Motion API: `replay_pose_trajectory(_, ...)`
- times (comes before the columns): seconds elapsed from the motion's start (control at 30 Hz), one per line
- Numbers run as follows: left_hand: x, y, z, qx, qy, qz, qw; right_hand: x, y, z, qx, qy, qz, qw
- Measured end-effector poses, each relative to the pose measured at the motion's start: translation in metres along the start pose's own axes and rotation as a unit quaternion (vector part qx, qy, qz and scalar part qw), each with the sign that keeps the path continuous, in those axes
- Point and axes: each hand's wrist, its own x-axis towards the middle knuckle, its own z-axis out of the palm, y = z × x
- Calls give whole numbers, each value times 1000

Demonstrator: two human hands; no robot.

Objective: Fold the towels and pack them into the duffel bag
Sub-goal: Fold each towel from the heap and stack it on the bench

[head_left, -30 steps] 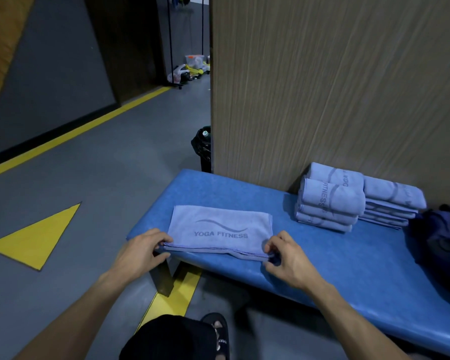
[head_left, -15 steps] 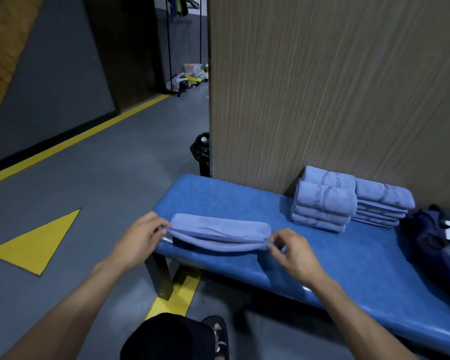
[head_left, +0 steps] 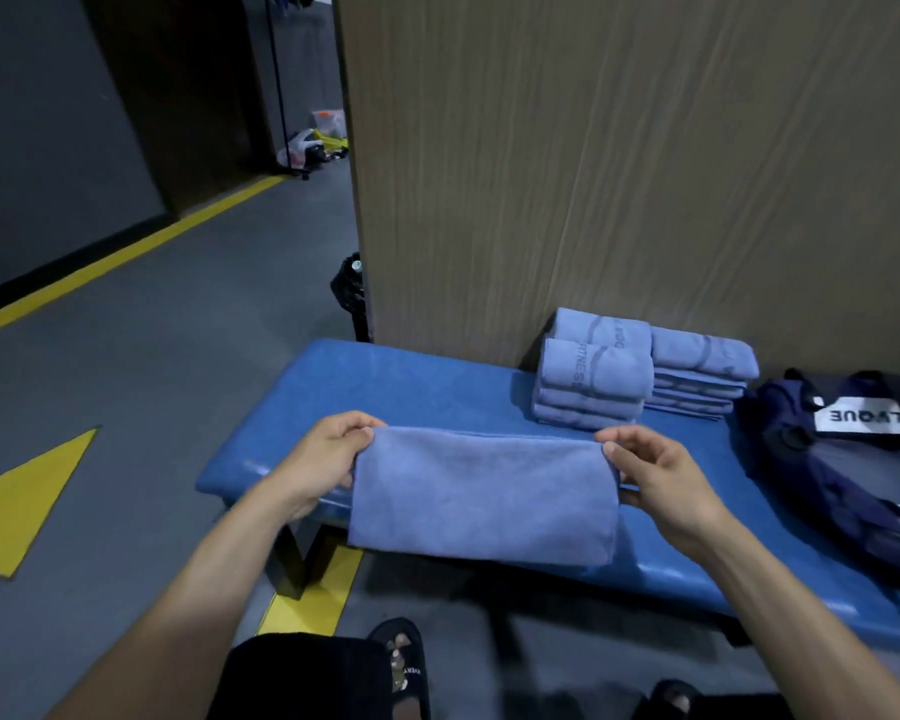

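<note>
Left hand (head_left: pixel 328 459): pinched the upper left corner of a folded lavender-blue microfibre towel (head_left: pixel 481 493).
Right hand (head_left: pixel 661 478): pinched the upper right corner of same.
Towel: held taut and raised above the near edge of the blue padded vinyl surface (head_left: pixel 385 381), lower fold hanging free; plain face outward, nap soft, edges even.
Risk: a slack pinch could let the layers slide apart and undo the fold.
Adjacent: stack of folded matching towels (head_left: pixel 640 376) against the wood-grain panel (head_left: pixel 619 148); navy fabric duffel bag (head_left: pixel 842 449) at right, contents not visible.
</note>
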Motion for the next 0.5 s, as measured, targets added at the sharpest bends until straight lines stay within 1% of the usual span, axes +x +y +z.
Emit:
replay_pose_trajectory(0.1, 20, -8, 44, -5, 14, -24, 1000, 8, 24, -18, -5, 68, 60, 996)
replay_pose_trajectory(0.23, 55, -10, 80, 1, 39, -21, 999, 31, 43, -43, -19, 96, 112, 989)
replay_pose_trajectory(0.3, 72, -13, 96, 34, 49, -24, 998, 46, 53, -50, -21, 124, 112, 986)
replay_pose_trajectory(0.4, 88, -22, 117, 117, 71, -17, 990, 64, 72, -54, -47, 169, 76, 982)
replay_pose_trajectory(0.5, 93, -25, 122, 180, 105, -4, 978, 73, 89, -58, -92, 171, 56, 979)
